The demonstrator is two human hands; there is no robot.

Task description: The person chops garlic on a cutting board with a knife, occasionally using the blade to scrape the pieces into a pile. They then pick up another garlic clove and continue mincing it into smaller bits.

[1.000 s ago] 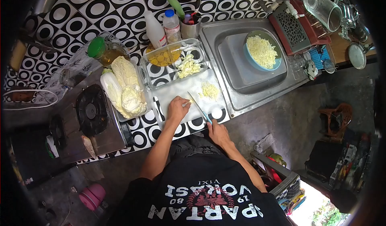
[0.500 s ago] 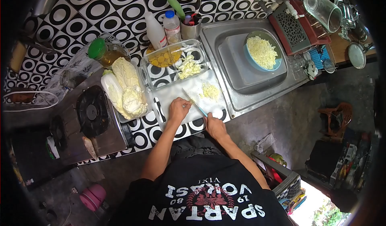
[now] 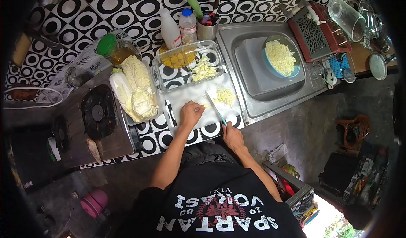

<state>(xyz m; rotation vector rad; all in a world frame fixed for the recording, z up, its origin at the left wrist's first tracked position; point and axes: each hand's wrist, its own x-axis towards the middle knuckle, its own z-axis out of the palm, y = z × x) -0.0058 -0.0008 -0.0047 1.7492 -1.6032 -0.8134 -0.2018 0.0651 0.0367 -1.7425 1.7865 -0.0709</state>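
– Around the cutting board (image 3: pixel 177 99)?
– To its right, steel sink (image 3: pixel 250 110); to its left, whole cabbages (image 3: pixel 136 83).
– Hands?
– Left hand (image 3: pixel 192 112) over the board, fingertips bunched narrow, cannot tell on what. Right hand (image 3: pixel 233 136) at its near edge, wrapped round the knife (image 3: pixel 216 107). Blade beside the board's chopped pile (image 3: pixel 226 96).

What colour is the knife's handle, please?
The knife handle is light blue, seen best in the head view.
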